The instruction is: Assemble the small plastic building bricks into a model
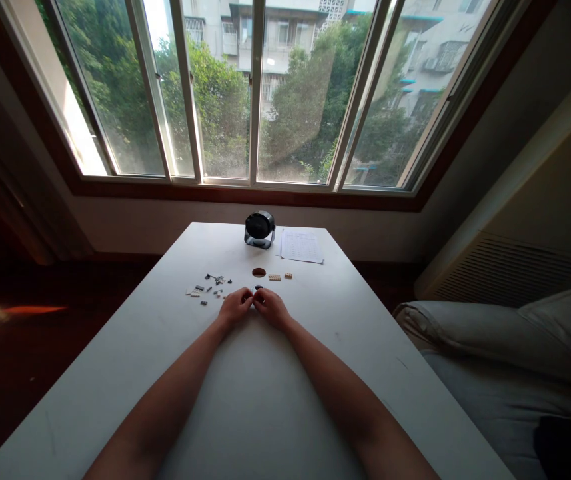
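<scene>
Over the white table, my left hand (pixel 236 305) and my right hand (pixel 270 307) meet with their fingertips together. Both hands are closed, the fingers bent in a pinch. A small dark piece (pixel 258 288) shows just beyond the fingertips; whether it is held or lies on the table I cannot tell. Left of my left hand lie several small grey, black and white building-brick-like pieces (pixel 199 288), scattered loosely. Beyond my right hand are two tan studded pieces, a longer one (pixel 274 277) and a shorter one (pixel 288 275).
A round brown spot or hole (pixel 258 272) is in the white table (pixel 345 360). Farther back stand a black round device on a bracket (pixel 259 229) and printed paper sheets (pixel 301 245). A grey sofa (pixel 505 333) is at the right, a window (pixel 255 100) ahead.
</scene>
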`<action>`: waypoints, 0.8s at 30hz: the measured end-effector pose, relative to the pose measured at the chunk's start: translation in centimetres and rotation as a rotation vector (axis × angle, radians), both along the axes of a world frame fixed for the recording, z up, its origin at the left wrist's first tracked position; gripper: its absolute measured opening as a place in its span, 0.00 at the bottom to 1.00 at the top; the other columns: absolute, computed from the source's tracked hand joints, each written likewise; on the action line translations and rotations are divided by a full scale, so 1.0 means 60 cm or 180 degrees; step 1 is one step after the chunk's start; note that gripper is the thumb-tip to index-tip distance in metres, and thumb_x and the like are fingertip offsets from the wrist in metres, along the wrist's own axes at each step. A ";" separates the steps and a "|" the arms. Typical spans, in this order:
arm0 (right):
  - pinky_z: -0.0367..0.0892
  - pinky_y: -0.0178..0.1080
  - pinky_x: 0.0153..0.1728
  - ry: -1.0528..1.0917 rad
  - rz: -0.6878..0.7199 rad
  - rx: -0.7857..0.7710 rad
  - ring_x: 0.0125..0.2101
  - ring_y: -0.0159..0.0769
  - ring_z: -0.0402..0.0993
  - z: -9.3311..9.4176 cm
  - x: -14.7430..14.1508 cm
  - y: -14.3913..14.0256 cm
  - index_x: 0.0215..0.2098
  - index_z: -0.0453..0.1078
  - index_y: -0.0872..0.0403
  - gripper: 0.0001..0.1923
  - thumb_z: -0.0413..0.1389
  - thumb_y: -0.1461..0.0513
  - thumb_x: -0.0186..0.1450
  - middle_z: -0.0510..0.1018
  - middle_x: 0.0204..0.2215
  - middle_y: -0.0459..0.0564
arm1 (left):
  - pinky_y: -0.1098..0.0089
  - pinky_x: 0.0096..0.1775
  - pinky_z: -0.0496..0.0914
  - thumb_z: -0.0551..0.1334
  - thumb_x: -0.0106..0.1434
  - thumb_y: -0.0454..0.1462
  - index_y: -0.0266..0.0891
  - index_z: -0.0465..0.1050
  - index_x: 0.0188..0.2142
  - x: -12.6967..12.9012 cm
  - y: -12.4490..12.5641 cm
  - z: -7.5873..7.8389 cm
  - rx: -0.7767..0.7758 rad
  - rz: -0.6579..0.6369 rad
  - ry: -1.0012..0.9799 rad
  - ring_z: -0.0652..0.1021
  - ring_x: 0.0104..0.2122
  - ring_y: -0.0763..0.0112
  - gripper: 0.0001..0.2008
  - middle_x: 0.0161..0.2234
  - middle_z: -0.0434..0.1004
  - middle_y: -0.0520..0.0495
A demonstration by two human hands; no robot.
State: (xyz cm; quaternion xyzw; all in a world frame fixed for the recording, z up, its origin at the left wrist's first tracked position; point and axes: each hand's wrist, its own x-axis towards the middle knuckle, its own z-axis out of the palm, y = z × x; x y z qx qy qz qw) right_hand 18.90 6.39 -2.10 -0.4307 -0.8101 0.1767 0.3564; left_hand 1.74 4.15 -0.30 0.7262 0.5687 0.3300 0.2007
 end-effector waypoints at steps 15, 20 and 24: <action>0.61 0.33 0.33 0.0015 0.0011 -0.0004 0.30 0.32 0.66 0.003 0.001 -0.002 0.33 0.70 0.52 0.01 0.56 0.63 0.63 0.73 0.30 0.46 | 0.72 0.38 0.64 0.58 0.63 0.42 0.42 0.73 0.37 0.001 0.003 -0.005 0.0008 0.0021 0.0026 0.74 0.33 0.70 0.09 0.34 0.78 0.50; 0.61 0.33 0.33 0.0023 0.0008 0.0001 0.30 0.32 0.66 0.002 0.001 -0.002 0.33 0.69 0.52 0.01 0.56 0.63 0.63 0.73 0.30 0.46 | 0.72 0.37 0.64 0.58 0.63 0.42 0.43 0.73 0.37 -0.001 0.004 -0.008 0.0072 -0.0004 0.0010 0.74 0.34 0.70 0.08 0.34 0.78 0.50; 0.61 0.33 0.33 0.0007 0.0004 -0.0008 0.30 0.32 0.66 0.002 0.001 -0.002 0.33 0.69 0.52 0.01 0.56 0.62 0.63 0.73 0.31 0.46 | 0.72 0.37 0.64 0.58 0.63 0.42 0.42 0.74 0.37 -0.002 0.003 -0.008 0.0067 -0.0015 -0.0001 0.74 0.34 0.70 0.09 0.34 0.78 0.50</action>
